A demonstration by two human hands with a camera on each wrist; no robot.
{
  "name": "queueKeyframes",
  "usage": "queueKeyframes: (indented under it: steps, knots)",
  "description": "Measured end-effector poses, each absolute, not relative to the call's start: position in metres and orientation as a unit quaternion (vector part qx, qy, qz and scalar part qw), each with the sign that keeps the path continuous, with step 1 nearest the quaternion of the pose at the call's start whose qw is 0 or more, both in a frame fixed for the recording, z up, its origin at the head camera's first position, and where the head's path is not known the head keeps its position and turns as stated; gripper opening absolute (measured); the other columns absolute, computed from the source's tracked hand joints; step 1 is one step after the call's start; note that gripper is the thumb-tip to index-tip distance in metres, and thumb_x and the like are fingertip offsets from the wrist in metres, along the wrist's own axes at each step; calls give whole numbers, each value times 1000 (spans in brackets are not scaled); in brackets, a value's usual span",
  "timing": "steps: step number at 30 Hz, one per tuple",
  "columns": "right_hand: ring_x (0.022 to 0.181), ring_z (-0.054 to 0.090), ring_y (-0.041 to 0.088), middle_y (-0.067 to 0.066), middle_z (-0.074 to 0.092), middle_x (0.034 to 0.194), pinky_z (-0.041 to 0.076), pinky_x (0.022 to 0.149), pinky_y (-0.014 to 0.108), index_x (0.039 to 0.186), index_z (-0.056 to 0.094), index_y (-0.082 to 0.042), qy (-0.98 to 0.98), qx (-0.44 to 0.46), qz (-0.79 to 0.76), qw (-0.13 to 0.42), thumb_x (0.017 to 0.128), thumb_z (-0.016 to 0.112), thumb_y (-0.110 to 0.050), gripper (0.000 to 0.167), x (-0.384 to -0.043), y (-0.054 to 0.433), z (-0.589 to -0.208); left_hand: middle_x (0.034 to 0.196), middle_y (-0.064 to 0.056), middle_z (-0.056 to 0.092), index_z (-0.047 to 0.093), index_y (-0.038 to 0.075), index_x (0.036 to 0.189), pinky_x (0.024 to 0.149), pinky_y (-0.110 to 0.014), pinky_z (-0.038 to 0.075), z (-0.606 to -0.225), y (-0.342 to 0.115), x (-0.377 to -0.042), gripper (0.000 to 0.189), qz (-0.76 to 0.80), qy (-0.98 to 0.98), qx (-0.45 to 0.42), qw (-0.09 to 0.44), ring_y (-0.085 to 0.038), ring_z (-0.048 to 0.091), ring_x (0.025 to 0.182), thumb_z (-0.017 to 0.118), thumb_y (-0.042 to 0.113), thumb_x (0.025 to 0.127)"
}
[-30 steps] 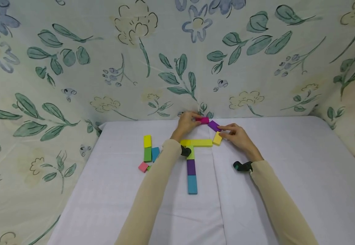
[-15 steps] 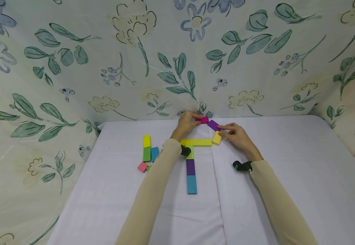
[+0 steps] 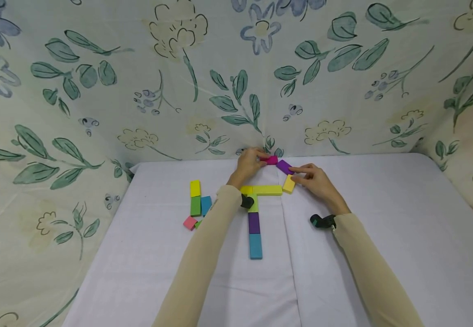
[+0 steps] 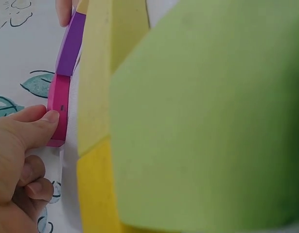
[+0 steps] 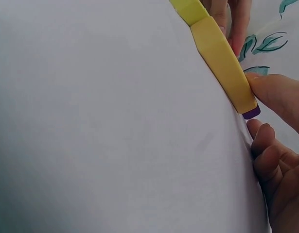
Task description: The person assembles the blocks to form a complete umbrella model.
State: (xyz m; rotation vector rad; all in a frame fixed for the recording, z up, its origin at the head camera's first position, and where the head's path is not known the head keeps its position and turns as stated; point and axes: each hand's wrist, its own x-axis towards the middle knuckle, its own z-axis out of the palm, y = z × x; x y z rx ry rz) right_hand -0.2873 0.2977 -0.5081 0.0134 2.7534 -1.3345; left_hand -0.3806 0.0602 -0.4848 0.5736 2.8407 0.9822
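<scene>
My left hand [image 3: 248,165] pinches a magenta block [image 3: 272,160] between thumb and index finger at the table's back edge; the left wrist view shows this grip closely. End to end with it lies a purple block [image 3: 284,167], then a yellow-orange block [image 3: 288,184], forming a curve. With its index finger my right hand [image 3: 316,181] touches the purple block, while its thumb rests against the yellow-orange one [image 5: 224,63]. That curve meets a long lime bar [image 3: 267,190]. A yellow block [image 3: 246,190] continues the bar leftward, partly behind my left wrist.
Below the bar run a light green block [image 3: 254,205], a dark purple block [image 3: 254,223] and a blue block [image 3: 255,246]. Left of my arm are yellow [image 3: 195,188], green [image 3: 195,206], blue [image 3: 205,204] and pink [image 3: 190,223] blocks. Floral cloth [image 3: 159,113] hangs behind the table.
Both hands keep their places on the blocks. The head view has shifted very slightly, and the blocks show no clear movement.
</scene>
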Motion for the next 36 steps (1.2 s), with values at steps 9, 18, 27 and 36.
queueKeyframes:
  steps: [9,18,27,36]
  knots:
    - [96,47,25,15,53,131,41,75,32,142,65,-20,899,0,-437,40,99,70,-38,47,-289,293,-508,144,1,62,76,22,126,121,-40,38,-479,51,-378,29,339,925,168,39,-23,52,138,72,16,98]
    - [95,48,25,16,54,133,41,74,31,141,66,-19,901,-12,-433,36,99,70,-40,47,-292,291,-507,141,-4,62,75,15,127,110,-37,49,-464,12,-374,29,370,908,194,38,-26,56,131,72,17,99]
    - [97,46,23,14,55,131,40,75,32,141,66,-20,894,-11,-446,39,99,70,-42,48,-295,291,-510,136,-9,66,76,11,125,108,-45,52,-458,-43,-357,30,400,890,214,39,-29,56,131,75,18,96]
    - [110,44,27,13,52,139,39,82,36,144,63,-25,896,0,-439,66,103,63,-43,45,-297,297,-496,131,-9,69,77,12,125,107,-48,52,-458,-88,-310,29,393,892,212,71,-30,57,128,75,17,96]
